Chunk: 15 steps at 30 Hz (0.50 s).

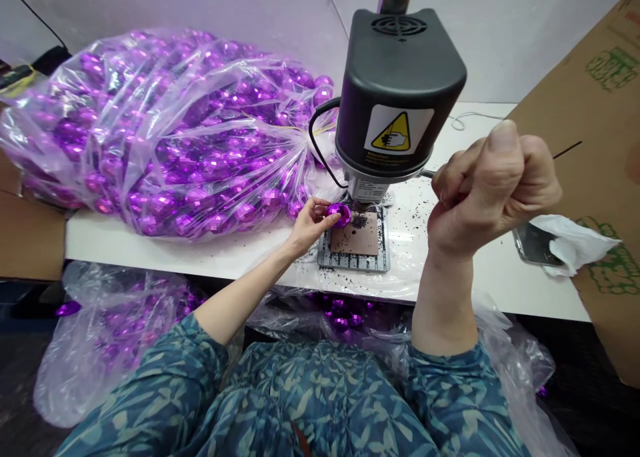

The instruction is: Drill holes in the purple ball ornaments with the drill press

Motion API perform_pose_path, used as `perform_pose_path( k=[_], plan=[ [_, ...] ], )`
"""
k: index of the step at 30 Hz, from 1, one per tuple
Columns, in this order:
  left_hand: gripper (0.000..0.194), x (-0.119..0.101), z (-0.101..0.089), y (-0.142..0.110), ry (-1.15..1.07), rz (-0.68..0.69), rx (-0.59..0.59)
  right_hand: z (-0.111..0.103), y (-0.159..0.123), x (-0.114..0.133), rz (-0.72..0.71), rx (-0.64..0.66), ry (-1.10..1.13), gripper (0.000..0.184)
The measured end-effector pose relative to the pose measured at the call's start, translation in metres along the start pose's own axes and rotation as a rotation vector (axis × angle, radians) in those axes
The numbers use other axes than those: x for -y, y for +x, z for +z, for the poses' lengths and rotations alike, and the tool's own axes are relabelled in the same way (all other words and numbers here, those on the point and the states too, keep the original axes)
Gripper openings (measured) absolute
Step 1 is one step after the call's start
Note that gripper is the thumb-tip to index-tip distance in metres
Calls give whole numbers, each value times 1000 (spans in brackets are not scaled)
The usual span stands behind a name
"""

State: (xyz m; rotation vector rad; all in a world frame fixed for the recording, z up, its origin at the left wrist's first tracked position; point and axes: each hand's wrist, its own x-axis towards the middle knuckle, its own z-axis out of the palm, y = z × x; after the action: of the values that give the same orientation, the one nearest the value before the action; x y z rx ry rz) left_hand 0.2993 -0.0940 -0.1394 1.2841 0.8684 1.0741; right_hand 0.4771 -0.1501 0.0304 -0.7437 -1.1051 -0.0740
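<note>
Reaching forward and inward with the left forearm (247, 287), bare and slanting. Pinching with the left grip (310, 223), with the left thumb (327, 223) nearly straight and the left fingers (315, 204) bent opposite, almost in line at the left wrist (294, 243). Holding the right forearm (444, 303) almost upright, likewise bare, closer to eye level. Clenched into a raised fist with the right grip (493, 193), tilted slightly outward, with the right thumb (500, 153) pointing upward and the right fingers (450, 177) curled tightly. Well apart, grip from grip.

Shiny purple faceted ball (344, 212), just beside black drill press (400, 77); contact unclear.
</note>
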Motion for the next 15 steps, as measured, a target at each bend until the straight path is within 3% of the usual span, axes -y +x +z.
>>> perform_pose_path(
  k=[8, 12, 15],
  plan=[
    [55, 22, 7, -5, 160, 58, -14, 2, 0, 0, 1, -58, 98, 49],
    [56, 30, 9, -5, 190, 108, 46, 2, 0, 1, 7, -31, 67, 48],
    [59, 36, 10, -4, 247, 145, 28, 1, -1, 2, 11, -27, 57, 46]
  ],
)
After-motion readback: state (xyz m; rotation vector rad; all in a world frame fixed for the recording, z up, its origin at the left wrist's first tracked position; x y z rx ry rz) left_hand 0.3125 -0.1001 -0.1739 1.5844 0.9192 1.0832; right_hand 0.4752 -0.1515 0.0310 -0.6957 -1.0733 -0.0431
